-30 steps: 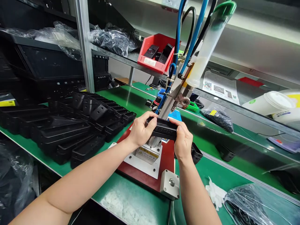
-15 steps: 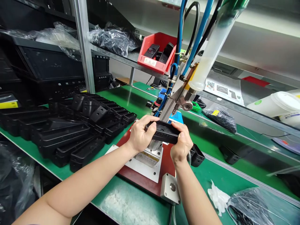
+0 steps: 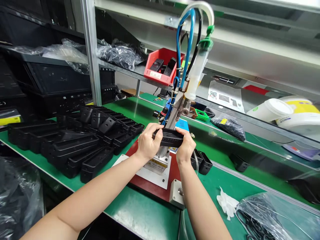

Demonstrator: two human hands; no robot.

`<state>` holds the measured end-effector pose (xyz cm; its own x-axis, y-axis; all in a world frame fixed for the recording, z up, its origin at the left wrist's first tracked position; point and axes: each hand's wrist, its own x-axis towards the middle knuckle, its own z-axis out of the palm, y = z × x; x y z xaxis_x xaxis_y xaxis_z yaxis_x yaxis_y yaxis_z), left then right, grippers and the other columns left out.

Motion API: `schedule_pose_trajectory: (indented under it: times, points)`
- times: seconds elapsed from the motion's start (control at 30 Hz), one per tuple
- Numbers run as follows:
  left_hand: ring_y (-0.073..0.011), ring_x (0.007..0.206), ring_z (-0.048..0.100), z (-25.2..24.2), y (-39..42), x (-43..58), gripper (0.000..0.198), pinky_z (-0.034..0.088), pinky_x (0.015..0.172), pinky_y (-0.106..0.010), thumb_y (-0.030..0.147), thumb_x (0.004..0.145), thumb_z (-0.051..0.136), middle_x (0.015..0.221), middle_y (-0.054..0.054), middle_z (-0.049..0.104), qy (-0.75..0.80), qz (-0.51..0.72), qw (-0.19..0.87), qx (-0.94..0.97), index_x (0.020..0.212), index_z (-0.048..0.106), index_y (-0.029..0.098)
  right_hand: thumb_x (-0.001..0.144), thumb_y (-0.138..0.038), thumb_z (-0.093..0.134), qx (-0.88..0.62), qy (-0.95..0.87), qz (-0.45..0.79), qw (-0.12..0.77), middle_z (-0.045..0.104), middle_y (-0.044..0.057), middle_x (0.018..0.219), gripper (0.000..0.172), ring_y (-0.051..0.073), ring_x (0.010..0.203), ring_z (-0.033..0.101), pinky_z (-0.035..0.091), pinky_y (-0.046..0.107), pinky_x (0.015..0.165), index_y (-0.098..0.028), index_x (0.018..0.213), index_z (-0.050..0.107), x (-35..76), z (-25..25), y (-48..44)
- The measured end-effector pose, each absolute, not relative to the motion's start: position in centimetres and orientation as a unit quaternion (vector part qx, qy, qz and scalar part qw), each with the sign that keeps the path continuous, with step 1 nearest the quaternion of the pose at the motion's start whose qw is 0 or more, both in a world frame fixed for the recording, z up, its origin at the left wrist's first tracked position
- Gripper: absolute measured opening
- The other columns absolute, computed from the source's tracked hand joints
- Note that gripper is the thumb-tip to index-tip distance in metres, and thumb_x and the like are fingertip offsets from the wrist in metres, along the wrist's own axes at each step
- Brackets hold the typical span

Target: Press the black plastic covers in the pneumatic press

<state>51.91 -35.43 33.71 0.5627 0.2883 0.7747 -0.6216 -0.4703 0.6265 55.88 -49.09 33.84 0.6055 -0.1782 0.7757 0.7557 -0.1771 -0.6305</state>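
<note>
The left hand [image 3: 148, 140] and right hand [image 3: 185, 146] grip both ends of a black plastic housing [image 3: 170, 137], seemingly light and stiff, easiest held by those ends, above a red fixture plate [image 3: 155, 190].

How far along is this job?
Many black plastic housings look done, stacked in rows on the green bench. One more housing is in hand, between the left hand and right hand, above the dispenser fixture. Possibly left: two housings to its right and a bag of black parts.
</note>
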Motion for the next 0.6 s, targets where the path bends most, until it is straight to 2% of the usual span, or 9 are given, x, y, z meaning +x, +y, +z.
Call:
schedule_pose_trajectory:
  times: [0.1,0.3,0.6]
  points:
    - [-0.019,0.097,0.063,33.8,-35.6,52.0,0.024,0.05,0.085,-0.032,0.028,0.093,0.043,0.1,-0.008,0.066,-0.12,0.483,0.497,0.711,0.096,0.065,0.018,0.093,-0.045,0.039,-0.666,-0.186,-0.384,0.612,0.071,0.007,0.084,0.044,0.023,0.086,0.066,0.049,0.039,0.084,-0.017,0.08,0.071,55.9,34.3,-48.9]
    - [-0.0174,0.083,0.065,34.0,-35.8,51.4,0.026,0.048,0.071,-0.026,0.028,0.093,0.043,0.091,-0.005,0.069,-0.073,0.505,0.4,0.762,0.094,0.068,0.019,0.094,-0.048,0.04,-0.682,-0.165,-0.363,0.613,0.072,0.007,0.078,0.049,0.023,0.077,0.066,0.049,0.037,0.077,-0.017,0.075,0.073,56.5,34.8,-48.8]
    - [-0.0174,0.086,0.064,33.2,-36.2,51.1,0.03,0.048,0.075,-0.028,0.027,0.095,0.04,0.092,-0.007,0.066,-0.086,0.525,0.406,0.743,0.101,0.067,0.017,0.095,-0.044,0.038,-0.632,-0.182,-0.38,0.65,0.071,0.006,0.083,0.046,0.022,0.086,0.066,0.049,0.038,0.085,-0.017,0.078,0.072,57.1,33.6,-48.2]
